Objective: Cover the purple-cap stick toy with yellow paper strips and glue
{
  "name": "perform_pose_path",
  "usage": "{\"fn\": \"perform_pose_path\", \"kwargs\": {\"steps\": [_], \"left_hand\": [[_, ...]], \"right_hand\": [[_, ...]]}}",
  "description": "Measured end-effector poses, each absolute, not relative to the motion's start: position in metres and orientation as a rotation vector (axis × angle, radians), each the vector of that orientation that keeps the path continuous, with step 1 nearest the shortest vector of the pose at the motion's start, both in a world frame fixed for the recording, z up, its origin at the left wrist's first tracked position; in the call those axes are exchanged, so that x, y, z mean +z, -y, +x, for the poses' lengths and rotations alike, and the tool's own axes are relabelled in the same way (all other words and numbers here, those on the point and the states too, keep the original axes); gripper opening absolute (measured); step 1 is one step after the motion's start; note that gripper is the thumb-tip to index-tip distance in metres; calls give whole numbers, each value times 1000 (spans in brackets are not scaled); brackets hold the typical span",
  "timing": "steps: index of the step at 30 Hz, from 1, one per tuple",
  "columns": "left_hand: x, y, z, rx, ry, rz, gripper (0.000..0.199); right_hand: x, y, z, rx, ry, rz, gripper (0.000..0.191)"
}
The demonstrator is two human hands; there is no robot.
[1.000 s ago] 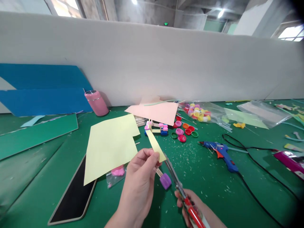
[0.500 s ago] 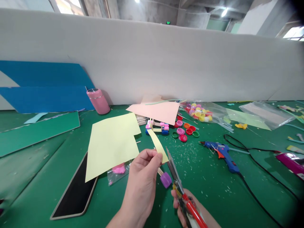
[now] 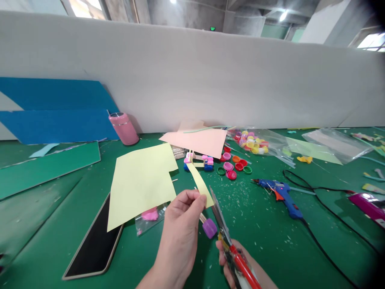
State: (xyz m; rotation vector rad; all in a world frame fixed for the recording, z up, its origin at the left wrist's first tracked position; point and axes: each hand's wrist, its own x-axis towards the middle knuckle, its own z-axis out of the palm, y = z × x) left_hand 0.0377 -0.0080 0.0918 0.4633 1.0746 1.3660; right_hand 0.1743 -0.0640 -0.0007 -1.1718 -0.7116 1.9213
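Note:
Between thumb and fingers, my left hand point(image 3: 182, 228) pinches a narrow strip of pale yellow paper point(image 3: 197, 180) near its lower end. My right hand point(image 3: 240, 261) grips a pair of scissors point(image 3: 221, 218) with red on the handle, blades pointing up and away. The blade tips lie at the right edge of the strip's near end; I cannot tell if they touch it. Under the scissors and beside my left hand is a purple block point(image 3: 209, 228) with thin sticks. Past the strip's far end sits a small pink and blue construction point(image 3: 198, 161).
To the left lie a notched yellow sheet point(image 3: 141, 180) and a phone point(image 3: 93, 245). A blue glue gun point(image 3: 279, 190) with its cord is on the right. Coloured rings point(image 3: 239, 165), a bag of coloured pieces point(image 3: 252, 142), pink paper point(image 3: 198, 140) and a pink tumbler point(image 3: 124, 128) stand further back.
Almost nothing differs. The view has shifted very slightly, while both hands, the paper strip and the scissors keep nearly the same positions.

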Motion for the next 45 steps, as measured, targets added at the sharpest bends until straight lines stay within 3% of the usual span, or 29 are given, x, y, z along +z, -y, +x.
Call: {"fn": "perform_pose_path", "kwargs": {"steps": [11,23,45], "left_hand": [[92,9,38,1364,-1067,470,13],[86,8,38,1344,-1096,499,13],[87,7,39,1337,-1096,496,13]], "right_hand": [[-6,61,175,1967,781,-1130,41],[7,56,179,2253,402,-956,37],[-19,60,170,2217,353,-935,40]]}}
